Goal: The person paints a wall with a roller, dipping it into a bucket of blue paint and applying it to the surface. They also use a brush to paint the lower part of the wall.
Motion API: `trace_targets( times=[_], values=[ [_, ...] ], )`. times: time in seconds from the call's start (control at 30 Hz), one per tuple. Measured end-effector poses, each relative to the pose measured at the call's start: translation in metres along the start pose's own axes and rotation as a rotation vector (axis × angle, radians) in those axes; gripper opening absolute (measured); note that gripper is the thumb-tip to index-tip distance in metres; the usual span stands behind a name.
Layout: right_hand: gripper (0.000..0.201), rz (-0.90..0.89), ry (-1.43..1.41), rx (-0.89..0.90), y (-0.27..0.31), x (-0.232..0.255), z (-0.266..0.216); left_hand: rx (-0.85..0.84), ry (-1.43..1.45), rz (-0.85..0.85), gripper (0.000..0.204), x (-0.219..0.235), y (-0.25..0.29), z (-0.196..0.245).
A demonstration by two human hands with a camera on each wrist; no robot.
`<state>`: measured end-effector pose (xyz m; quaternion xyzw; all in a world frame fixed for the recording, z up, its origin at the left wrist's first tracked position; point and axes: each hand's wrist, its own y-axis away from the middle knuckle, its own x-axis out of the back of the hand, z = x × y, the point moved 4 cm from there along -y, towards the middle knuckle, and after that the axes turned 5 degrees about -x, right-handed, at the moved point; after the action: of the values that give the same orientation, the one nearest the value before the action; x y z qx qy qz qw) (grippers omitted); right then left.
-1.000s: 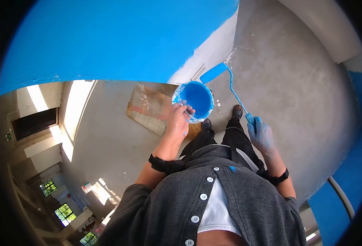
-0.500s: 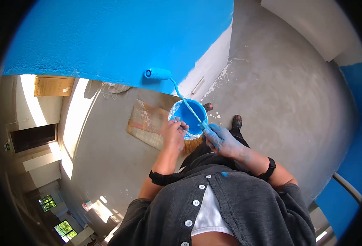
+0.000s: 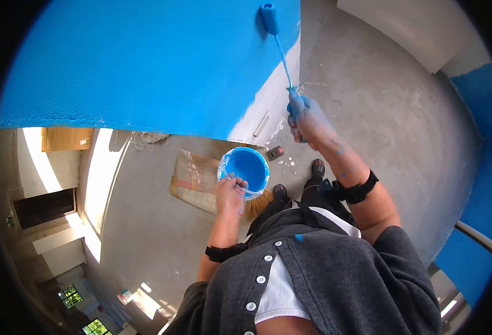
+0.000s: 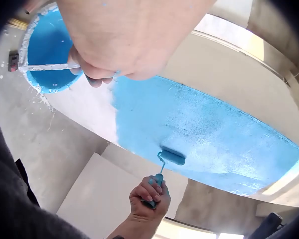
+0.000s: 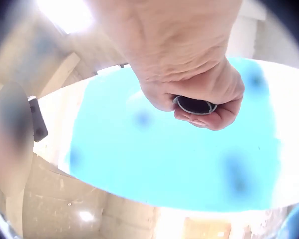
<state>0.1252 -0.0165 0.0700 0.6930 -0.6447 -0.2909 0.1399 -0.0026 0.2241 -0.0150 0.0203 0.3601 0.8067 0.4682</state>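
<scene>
In the head view my right hand (image 3: 311,121) grips the handle of a paint roller (image 3: 270,20), its blue sleeve against the blue-painted wall (image 3: 140,67) near the corner. The left wrist view also shows that roller (image 4: 173,157) on the wall, while the right wrist view shows the curled fingers round the handle's end (image 5: 195,105). My left hand (image 3: 230,192) holds the wire-like handle (image 4: 47,66) of a bucket (image 3: 266,177) with blue paint inside. White and blue splashes coat the bucket's rim.
An unpainted white strip (image 3: 263,111) runs along the wall's lower edge. On the floor lie a worn flat sheet (image 3: 193,192), broom bristles (image 3: 259,205) and a small dark-and-red object (image 3: 275,152). Paint drops dot the floor beside my shoes (image 3: 317,168). A cardboard box (image 3: 67,139) stands far left.
My right hand has swung the roller from beside the bucket, across over it to the wall, then up and right to near the corner. The left hand keeps hold of the bucket handle.
</scene>
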Motion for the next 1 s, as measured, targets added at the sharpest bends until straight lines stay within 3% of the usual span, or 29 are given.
trace_targets(
  times=[0.1, 0.17, 0.2, 0.27, 0.33, 0.4, 0.47, 0.57, 0.63, 0.7, 0.77, 0.8, 0.83, 0.9, 1.0],
  values=[
    [0.051, -0.031, 0.462, 0.109, 0.022, -0.014, 0.070, 0.028, -0.008, 0.021, 0.016, 0.000, 0.001, -0.001],
    [0.041, -0.186, 0.477, 0.314, 0.055, -0.024, 0.097, 0.040, -0.021, 0.017, 0.016, 0.001, -0.003, -0.003],
    [0.041, -0.181, 0.475, 0.313, 0.056, -0.022, 0.094, 0.043, -0.024, 0.014, 0.016, 0.001, -0.004, -0.004],
    [0.041, -0.169, 0.375, 0.142, 0.054, -0.016, 0.082, 0.050, -0.008, -0.021, 0.016, -0.001, -0.003, -0.003],
    [0.041, -0.155, 0.071, -0.172, 0.038, -0.006, 0.051, 0.044, -0.003, -0.028, 0.016, -0.006, -0.003, -0.006],
    [0.038, -0.145, -0.226, -0.237, 0.000, 0.011, 0.017, 0.037, 0.000, -0.035, 0.015, -0.008, -0.001, -0.007],
    [0.035, -0.125, -0.334, -0.274, -0.038, 0.031, -0.021, 0.049, -0.009, -0.030, 0.015, -0.007, 0.000, -0.009],
    [0.035, -0.100, -0.278, -0.220, -0.054, 0.035, -0.024, 0.050, -0.015, 0.005, 0.015, -0.007, 0.001, -0.010],
    [0.043, -0.102, -0.147, -0.188, -0.027, 0.017, 0.010, 0.059, -0.018, 0.002, 0.015, -0.007, -0.003, -0.016],
    [0.046, -0.256, 0.067, -0.176, 0.017, -0.004, 0.044, 0.070, -0.027, 0.009, 0.015, -0.006, -0.008, -0.020],
    [0.053, -0.298, 0.316, 0.122, 0.039, -0.016, 0.073, 0.088, -0.035, 0.012, 0.015, -0.004, -0.013, -0.020],
    [0.050, -0.269, 0.311, 0.181, 0.031, -0.011, 0.078, 0.088, -0.037, 0.013, 0.015, -0.006, -0.013, -0.020],
    [0.047, -0.238, 0.303, 0.240, 0.026, -0.006, 0.069, 0.078, -0.023, 0.017, 0.015, -0.007, -0.013, -0.019],
    [0.045, -0.139, 0.272, -0.005, 0.005, 0.019, 0.037, 0.066, -0.009, 0.019, 0.016, -0.013, -0.012, -0.017],
    [0.045, -0.034, 0.106, -0.026, -0.053, 0.057, -0.024, 0.089, -0.046, 0.086, 0.015, -0.016, -0.007, -0.018]
  ],
)
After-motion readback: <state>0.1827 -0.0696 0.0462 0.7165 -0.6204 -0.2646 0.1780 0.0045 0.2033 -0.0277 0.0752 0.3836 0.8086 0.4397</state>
